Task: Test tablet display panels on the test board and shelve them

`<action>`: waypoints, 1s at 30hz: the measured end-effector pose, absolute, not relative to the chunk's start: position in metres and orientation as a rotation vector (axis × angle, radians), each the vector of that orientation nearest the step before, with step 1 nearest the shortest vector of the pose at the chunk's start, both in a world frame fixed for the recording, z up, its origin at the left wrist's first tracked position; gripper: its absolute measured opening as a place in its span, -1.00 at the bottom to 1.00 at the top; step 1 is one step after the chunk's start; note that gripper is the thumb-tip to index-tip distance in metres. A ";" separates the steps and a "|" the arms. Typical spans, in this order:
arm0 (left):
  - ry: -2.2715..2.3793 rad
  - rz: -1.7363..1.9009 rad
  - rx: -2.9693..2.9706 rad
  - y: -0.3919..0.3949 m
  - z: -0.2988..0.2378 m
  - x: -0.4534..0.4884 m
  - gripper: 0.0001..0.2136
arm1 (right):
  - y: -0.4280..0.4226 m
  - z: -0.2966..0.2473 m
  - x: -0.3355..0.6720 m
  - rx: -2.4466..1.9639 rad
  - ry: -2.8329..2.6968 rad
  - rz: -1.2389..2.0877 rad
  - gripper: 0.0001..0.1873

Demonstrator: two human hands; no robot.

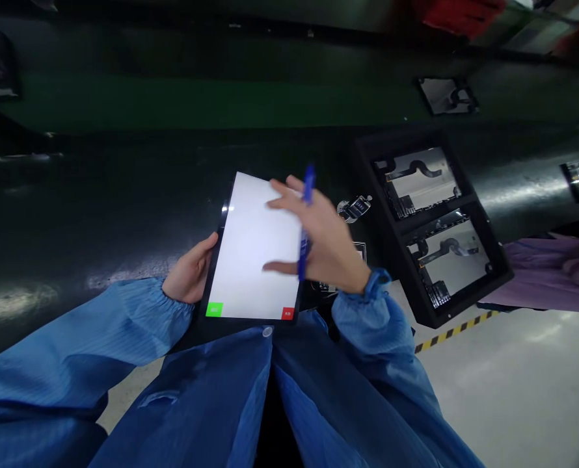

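A tablet (250, 260) with a bright white screen is tilted up in front of me; a green button sits at its lower left corner and a red one at its lower right. My left hand (192, 273) grips the tablet's left edge. My right hand (319, 237) hovers over the right side of the screen with fingers spread, and a blue pen (305, 221) is tucked between them, standing roughly upright. Both arms wear blue sleeves.
A black tray (497, 260) with two compartments of flat parts and flex cables lies to the right on the dark bench. A small part (355, 208) lies beside my right hand. Another person's purple sleeve (553, 273) rests at far right. Yellow-black tape (453, 331) marks the floor.
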State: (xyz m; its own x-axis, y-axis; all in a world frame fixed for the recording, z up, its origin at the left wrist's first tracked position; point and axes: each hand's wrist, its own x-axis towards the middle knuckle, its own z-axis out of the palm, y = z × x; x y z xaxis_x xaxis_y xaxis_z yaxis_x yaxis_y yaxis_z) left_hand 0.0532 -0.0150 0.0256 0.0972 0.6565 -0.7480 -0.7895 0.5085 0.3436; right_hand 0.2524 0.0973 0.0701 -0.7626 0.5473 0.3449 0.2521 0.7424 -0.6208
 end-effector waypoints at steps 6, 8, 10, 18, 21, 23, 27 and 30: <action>1.048 1.091 -0.101 -0.018 0.022 0.055 -0.54 | 0.065 0.025 0.240 -0.584 -2.720 0.599 -0.55; 1.054 1.086 -0.086 -0.018 0.021 0.056 -0.53 | 0.058 0.017 0.244 -0.593 -2.649 0.546 -0.82; 1.063 1.077 -0.086 -0.017 0.021 0.057 -0.53 | 0.054 0.017 0.250 -0.589 -2.557 0.508 -0.82; 1.013 0.986 -0.154 -0.019 0.011 0.038 -0.63 | 0.063 0.037 0.323 -1.128 -1.991 0.269 -0.80; 0.989 0.959 -0.125 -0.024 -0.004 0.026 -0.66 | 0.075 0.015 0.356 -1.339 -1.924 0.228 -0.89; 1.043 0.954 -0.151 -0.025 -0.008 0.023 -0.64 | 0.080 -0.002 0.370 -1.404 -1.944 0.250 -0.86; 1.176 0.939 -0.211 -0.023 0.004 0.029 -0.60 | 0.082 -0.020 0.379 -1.431 -2.018 0.313 -0.84; 1.255 0.942 -0.218 -0.019 0.019 0.038 -0.58 | 0.082 -0.021 0.377 -1.396 -2.055 0.297 -0.84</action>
